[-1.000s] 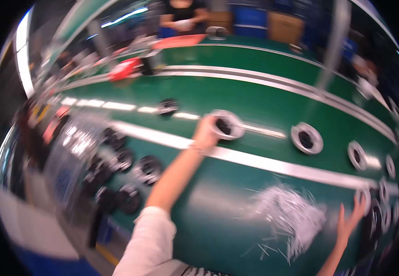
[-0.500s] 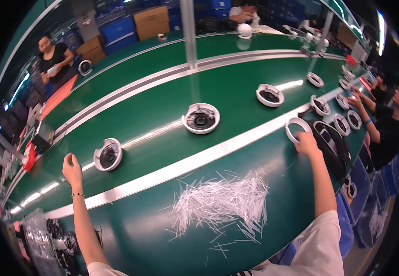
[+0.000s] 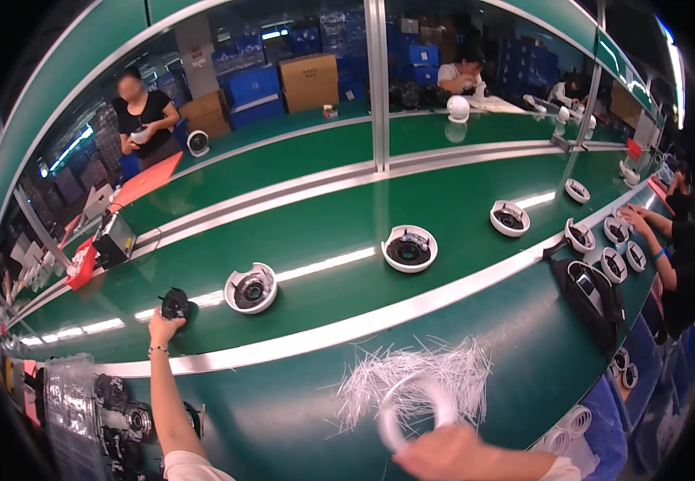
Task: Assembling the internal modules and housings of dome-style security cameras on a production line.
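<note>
Over the green belt at the left, my left hand grips a round black plastic part by its lower edge. Low in the middle, my right hand has its fingers closed on a white plastic ring. Both the hand and the ring are somewhat blurred. The ring hangs above the near edge of a loose pile of thin white strips, hiding part of it. Nearest my left hand on the belt lies a white round housing with a black inside.
More white housings lie along the green belt. A black bag rests at the right of the worktable. White rings sit at the lower right; black parts lie at the lower left. A co-worker handles housings at the right.
My right hand has brought the white ring from beside the black bag to the strip pile. My left hand now shows a round black part. The view has shifted.
</note>
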`<state>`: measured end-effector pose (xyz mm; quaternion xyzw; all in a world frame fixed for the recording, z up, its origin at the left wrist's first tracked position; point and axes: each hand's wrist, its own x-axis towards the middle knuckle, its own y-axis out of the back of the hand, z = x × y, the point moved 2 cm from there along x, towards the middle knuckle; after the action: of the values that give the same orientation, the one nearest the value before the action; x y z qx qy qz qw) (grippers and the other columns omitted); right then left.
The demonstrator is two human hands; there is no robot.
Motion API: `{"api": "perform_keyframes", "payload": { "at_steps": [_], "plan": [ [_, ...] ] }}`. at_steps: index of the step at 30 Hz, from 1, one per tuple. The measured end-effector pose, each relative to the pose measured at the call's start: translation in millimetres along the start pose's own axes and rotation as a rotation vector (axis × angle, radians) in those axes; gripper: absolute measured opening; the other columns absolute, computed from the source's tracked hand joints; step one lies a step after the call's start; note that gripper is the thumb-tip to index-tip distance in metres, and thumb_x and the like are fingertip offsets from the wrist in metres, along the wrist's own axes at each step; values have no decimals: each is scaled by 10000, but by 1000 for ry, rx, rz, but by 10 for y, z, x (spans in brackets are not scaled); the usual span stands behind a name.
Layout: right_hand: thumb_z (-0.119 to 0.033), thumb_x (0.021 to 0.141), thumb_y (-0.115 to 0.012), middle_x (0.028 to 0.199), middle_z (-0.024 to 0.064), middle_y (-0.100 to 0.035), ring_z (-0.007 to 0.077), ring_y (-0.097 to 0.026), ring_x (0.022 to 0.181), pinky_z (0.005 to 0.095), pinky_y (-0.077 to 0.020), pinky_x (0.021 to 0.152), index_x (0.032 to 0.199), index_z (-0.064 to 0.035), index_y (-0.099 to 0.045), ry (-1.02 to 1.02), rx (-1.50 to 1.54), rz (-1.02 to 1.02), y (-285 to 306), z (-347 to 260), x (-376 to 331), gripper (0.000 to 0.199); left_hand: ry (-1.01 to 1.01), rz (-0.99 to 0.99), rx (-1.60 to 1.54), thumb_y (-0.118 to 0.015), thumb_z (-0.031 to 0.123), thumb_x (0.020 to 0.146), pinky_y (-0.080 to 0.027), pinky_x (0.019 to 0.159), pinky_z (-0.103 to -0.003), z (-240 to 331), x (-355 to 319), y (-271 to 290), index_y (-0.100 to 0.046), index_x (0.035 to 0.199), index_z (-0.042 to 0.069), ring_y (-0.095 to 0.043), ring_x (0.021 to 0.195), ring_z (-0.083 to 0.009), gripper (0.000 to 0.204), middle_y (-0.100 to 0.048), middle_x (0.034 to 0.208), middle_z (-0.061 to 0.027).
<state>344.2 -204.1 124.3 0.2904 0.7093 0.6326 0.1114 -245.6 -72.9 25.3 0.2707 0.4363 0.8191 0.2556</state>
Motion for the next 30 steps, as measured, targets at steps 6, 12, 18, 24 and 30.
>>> {"api": "perform_keyframes", "payload": {
  "at_steps": [6, 12, 18, 24, 30],
  "plan": [
    [-142, 670, -542, 575, 120, -549, 256, -568, 522, 350, -431, 449, 614, -47, -536, 262, 405, -78, -609, -861, 355, 110, -67, -259, -45, -703, 515, 489, -431, 780, -316, 245, -7, -165, -603, 922, -13, -579, 874, -261, 690, -609, 904, -166],
    [-236, 586, -652, 937, 183, -529, 307, -516, 882, 452, -421, 675, 925, -4, -533, 205, 406, -231, -786, -1016, 447, 428, 138, 67, 61, -595, 491, 662, -343, 903, -387, 76, 143, -113, -388, 1144, -63, -422, 1065, -397, 763, -439, 1121, -297],
    [-389, 432, -777, 1298, 225, -234, 431, -178, 1200, 590, -186, 925, 1236, -61, -317, -88, 420, -257, -689, -785, 519, 983, -63, 42, -103, -695, 116, 585, -425, 812, -337, 175, 342, -442, -523, 1029, -7, -541, 929, -294, 492, -564, 989, -176],
    [-271, 371, -814, 1321, 225, -169, 427, -168, 1203, 512, -251, 934, 1252, -60, -266, -108, 526, -346, -565, -719, 319, 1059, 36, -85, -999, -468, -43, 595, -453, 518, -278, -106, 360, -605, -530, 786, -19, -539, 591, -174, 203, -557, 708, -74],
    [-306, 586, -668, 1110, 203, -440, 321, -464, 1007, 403, -413, 784, 1151, -11, -396, -119, 177, 95, -642, -448, 258, 693, -71, -329, -1424, -487, -96, 712, -472, 748, -308, 1074, -1114, 238, -501, 1000, -23, -562, 834, -194, 298, -566, 931, -99]
  ]
}}
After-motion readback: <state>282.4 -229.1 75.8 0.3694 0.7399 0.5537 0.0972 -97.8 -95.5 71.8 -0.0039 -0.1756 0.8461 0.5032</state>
